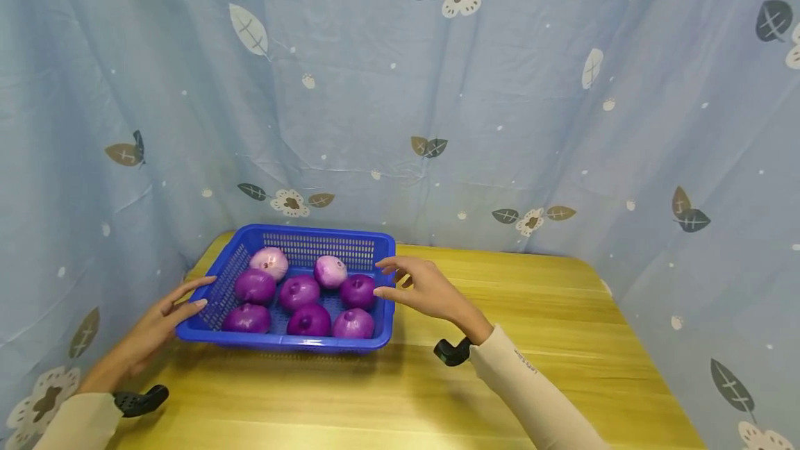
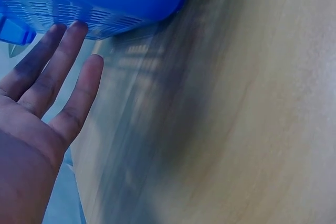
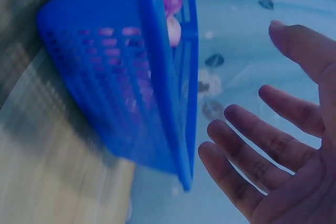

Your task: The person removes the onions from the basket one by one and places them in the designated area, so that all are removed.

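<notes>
A blue plastic basket [image 1: 284, 344] with slotted sides stands on the table, holding several peeled red onions [image 1: 300, 294]. Most onions are deep purple; two at the back, such as this paler onion [image 1: 269, 262], look whitish pink. My left hand [image 1: 150, 328] is at the basket's left rim, its thumb and index fingertip at the edge. In the left wrist view, three outstretched fingers [image 2: 63, 66] lie by the slotted wall. At the right rim is my right hand [image 1: 428, 288], fingers spread and holding nothing. The right wrist view shows a gap between its fingertips [image 3: 215, 129] and the basket [image 3: 163, 77].
The yellow wood-grain table [image 1: 500, 339] extends to the right of the basket. A pale blue curtain [image 1: 375, 89] with leaf and flower prints hangs behind and along both sides. Dark devices, such as the one on the right wrist [image 1: 453, 352], are worn at both wrists.
</notes>
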A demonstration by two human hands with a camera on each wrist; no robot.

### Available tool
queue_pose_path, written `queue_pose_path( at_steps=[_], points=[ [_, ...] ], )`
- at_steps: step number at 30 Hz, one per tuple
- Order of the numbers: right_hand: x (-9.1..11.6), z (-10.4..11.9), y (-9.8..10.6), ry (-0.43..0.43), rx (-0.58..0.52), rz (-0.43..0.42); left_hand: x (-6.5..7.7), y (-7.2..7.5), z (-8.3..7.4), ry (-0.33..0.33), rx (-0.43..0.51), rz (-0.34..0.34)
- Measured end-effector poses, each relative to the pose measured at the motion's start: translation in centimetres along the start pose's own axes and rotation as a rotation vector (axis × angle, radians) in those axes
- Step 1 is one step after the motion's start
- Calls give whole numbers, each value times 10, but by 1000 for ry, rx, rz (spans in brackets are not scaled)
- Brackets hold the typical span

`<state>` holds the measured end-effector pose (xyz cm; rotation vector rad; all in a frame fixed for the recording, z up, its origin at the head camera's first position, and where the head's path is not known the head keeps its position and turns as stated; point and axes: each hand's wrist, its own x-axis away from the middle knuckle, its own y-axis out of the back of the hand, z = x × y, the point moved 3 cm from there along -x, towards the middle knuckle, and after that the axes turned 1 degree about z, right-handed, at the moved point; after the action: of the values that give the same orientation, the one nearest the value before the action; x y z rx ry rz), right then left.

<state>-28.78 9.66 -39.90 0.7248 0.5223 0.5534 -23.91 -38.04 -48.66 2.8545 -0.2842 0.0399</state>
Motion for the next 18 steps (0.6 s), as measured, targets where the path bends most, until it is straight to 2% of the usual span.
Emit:
queue_pose_path(
  at_steps=[7, 13, 18],
  points=[
    [-25, 20, -27, 86, 34, 78, 0, 3, -2, 11, 5, -7],
    [-36, 26, -50, 74, 163, 181, -2, 0, -3, -15, 3, -5],
    [-41, 26, -69, 47, 278, 262, 0, -1, 1, 5, 17, -13]
  ],
)
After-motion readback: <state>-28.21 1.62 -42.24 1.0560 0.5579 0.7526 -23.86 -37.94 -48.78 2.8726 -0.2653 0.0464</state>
